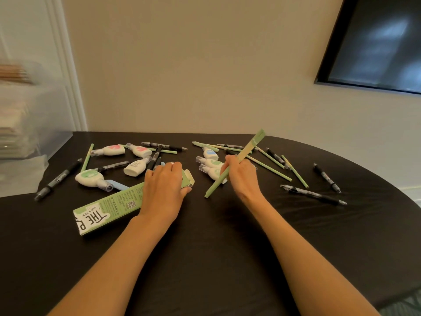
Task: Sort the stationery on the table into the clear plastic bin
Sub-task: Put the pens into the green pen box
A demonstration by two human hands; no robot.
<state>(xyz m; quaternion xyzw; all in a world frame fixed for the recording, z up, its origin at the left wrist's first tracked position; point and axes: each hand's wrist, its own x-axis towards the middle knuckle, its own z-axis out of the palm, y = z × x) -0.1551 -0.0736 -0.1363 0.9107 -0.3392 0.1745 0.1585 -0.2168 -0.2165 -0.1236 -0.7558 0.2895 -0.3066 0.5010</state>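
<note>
Black table (205, 258), rounded at its right end, standing against a cream wall.

1. Green carton (109, 208): long and printed, lying flat at near left of centre. Its flap end is open and points far-right.
2. Left hand (164, 188): laid over the carton's open end. The fingers curl over the far edge and the thumb is against the near edge, holding the carton down.
3. Bundle of green pencils (248, 147): gripped around its middle by the right hand (242, 176), fingers wrapped closed about it. The bundle is tilted, upper end toward far right and lower end down by the table at centre. Whether that end touches the surface cannot be told.
4. Loose green pencils (295, 171): scattered flat, mostly far and right of the right hand, with a couple at far left.
5. White correction tapes (91, 177): four in a cluster far-left of the left hand, and three more between the two hands.
6. Black pens (312, 194): strewn singly across the far half, from the left edge to the right.
7. Clear plastic bin (34, 124): at the far left edge of the view, well apart from both hands. It is blurred and seems to hold stacked flat items.
8. Dark screen (376, 42): on the wall at upper right.
</note>
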